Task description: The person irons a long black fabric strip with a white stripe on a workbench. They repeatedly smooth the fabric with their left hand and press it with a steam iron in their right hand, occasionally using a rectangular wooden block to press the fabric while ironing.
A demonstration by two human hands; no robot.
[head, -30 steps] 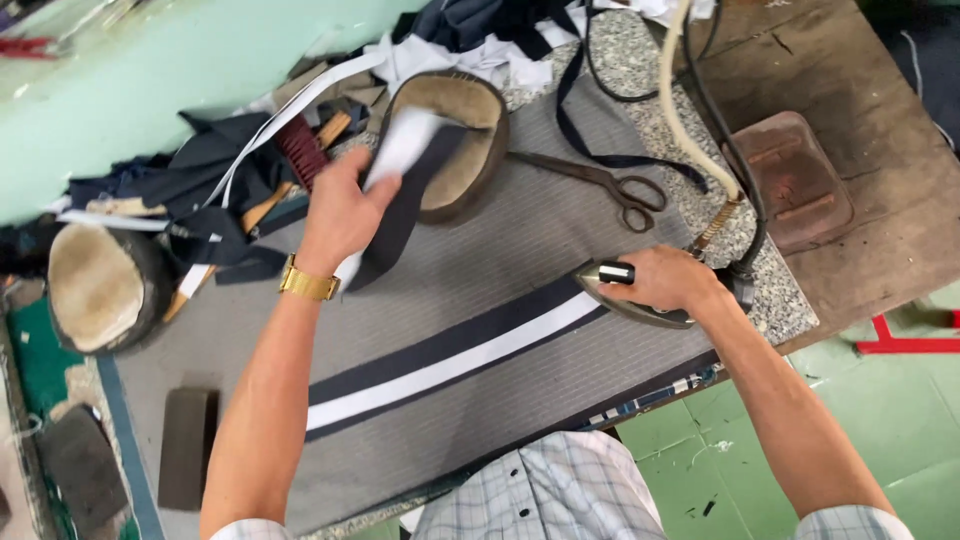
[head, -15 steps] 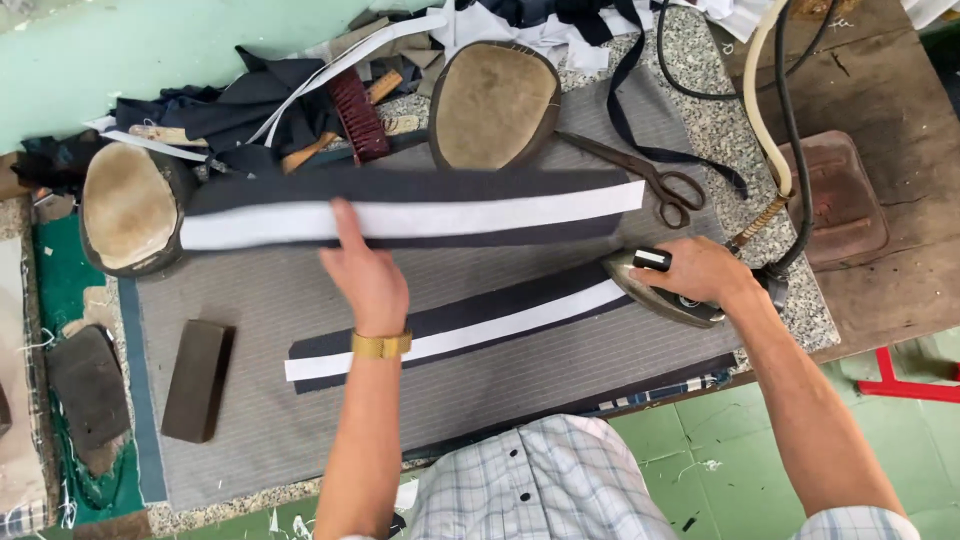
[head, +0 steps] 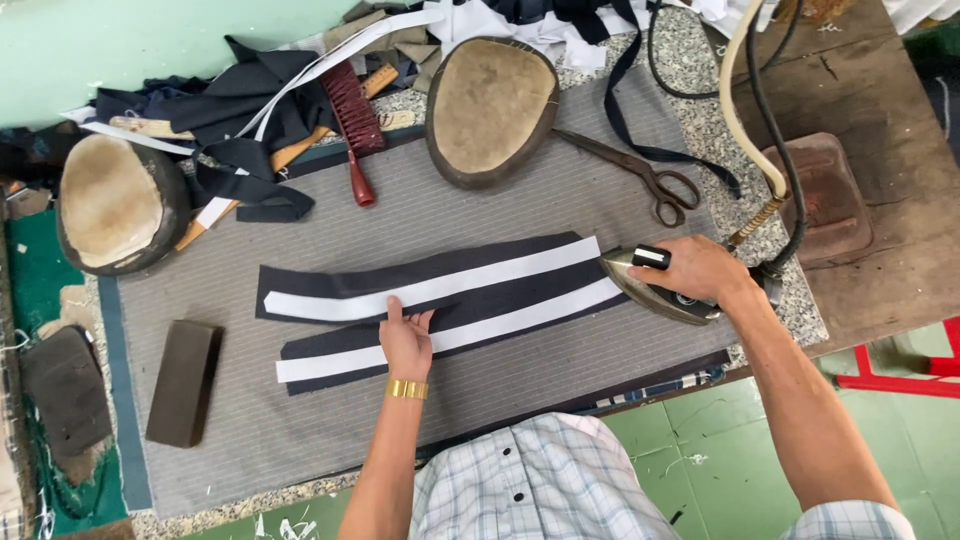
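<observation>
Two dark navy fabric strips with white interfacing bands lie side by side on the grey striped pressing pad [head: 300,430]. My left hand [head: 406,338] rests flat, fingers apart, where the upper strip [head: 330,297] meets the lower strip [head: 340,362]. My right hand [head: 700,272] grips the handle of a metal iron [head: 645,288], whose tip sits at the right ends of both strips.
Scissors [head: 650,180] lie behind the iron. Two oval padded pressing forms [head: 492,105] [head: 115,205], a red brush [head: 348,120] and fabric scraps fill the back. A dark block [head: 183,382] sits left. Iron cords [head: 745,110] and a rusty iron rest [head: 820,195] are right.
My left hand laid the second strip flat and pulled it from the back of the pad down beside the first strip. The iron stayed in place.
</observation>
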